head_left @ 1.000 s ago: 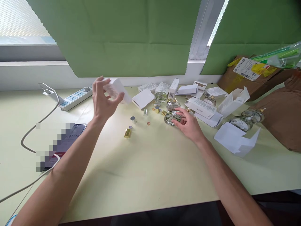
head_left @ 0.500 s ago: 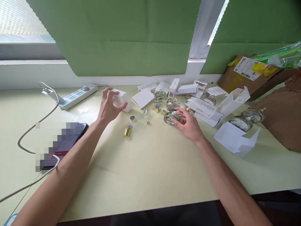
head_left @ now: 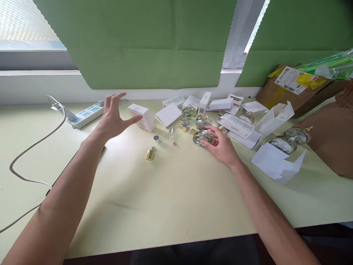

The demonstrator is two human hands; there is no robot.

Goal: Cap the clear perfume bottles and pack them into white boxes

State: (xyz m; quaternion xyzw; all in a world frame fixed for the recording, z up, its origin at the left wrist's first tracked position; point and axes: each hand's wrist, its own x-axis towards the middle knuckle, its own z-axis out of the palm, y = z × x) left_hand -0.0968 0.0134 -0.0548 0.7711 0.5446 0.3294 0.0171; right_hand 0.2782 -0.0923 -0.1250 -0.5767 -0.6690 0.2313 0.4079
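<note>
My left hand (head_left: 114, 115) hovers above the table with fingers spread, holding nothing, just left of a small white box (head_left: 141, 117) that stands on the table. My right hand (head_left: 220, 143) rests on the table with its fingers around a round glass bottle (head_left: 202, 137). More glass bottles (head_left: 203, 122) lie behind it. A gold cap (head_left: 149, 155), a silver cap (head_left: 156, 139) and other small caps lie between my hands.
Opened white boxes (head_left: 168, 115) and leaflets (head_left: 277, 164) are scattered at the back and right, with two more bottles (head_left: 284, 143). A power strip (head_left: 85, 114) and white cable (head_left: 27, 151) lie at left. Brown cardboard parcels (head_left: 325, 136) sit at far right.
My left hand set the white box down on the table, let go and opened, drawing back to the left. My right hand stayed on the glass bottle.
</note>
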